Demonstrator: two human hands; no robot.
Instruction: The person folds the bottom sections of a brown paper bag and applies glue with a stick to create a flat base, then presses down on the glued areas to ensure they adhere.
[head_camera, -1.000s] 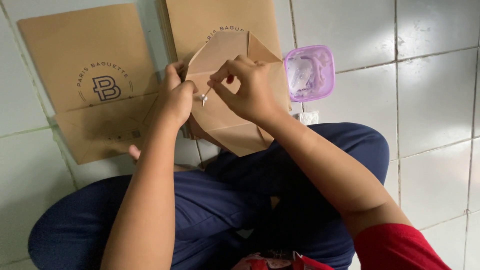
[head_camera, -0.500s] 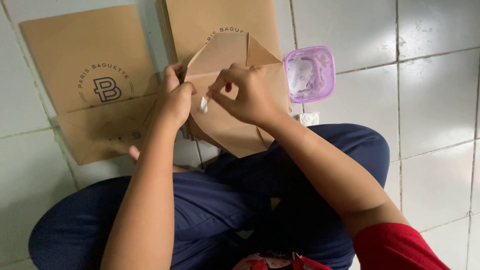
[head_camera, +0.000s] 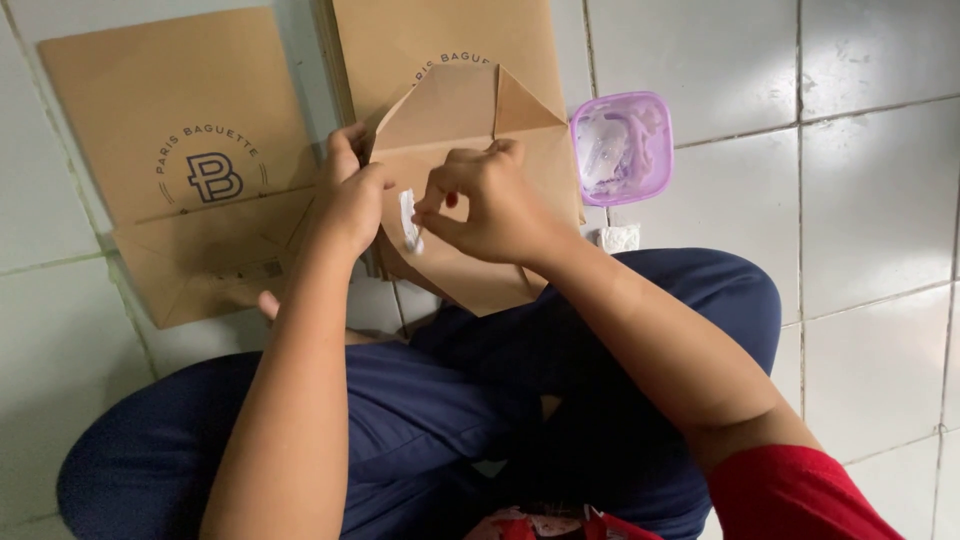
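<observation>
A flat brown paper bag (head_camera: 180, 170) lies at 10 o'clock on pale glossy tiles (head_camera: 880, 200). The left hand (head_camera: 350, 195) grips a folded paper bag (head_camera: 470, 130) at 12; the right hand (head_camera: 490, 200), fingers pinched, smears white paste (head_camera: 408, 222). At 1, a lilac plastic tub (head_camera: 622, 146).

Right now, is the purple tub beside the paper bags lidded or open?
Open. The purple tub sits on the floor tiles with no lid on it; white paste shows smeared inside.

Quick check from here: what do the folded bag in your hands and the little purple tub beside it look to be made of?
Folded bag: brown kraft paper, matte, judging by its sharp creases and flat flaps. Purple tub: translucent plastic by the look, glossy rim, light passing through, whitish paste smeared inside. A streak of similar white paste lies on the bag.
</observation>
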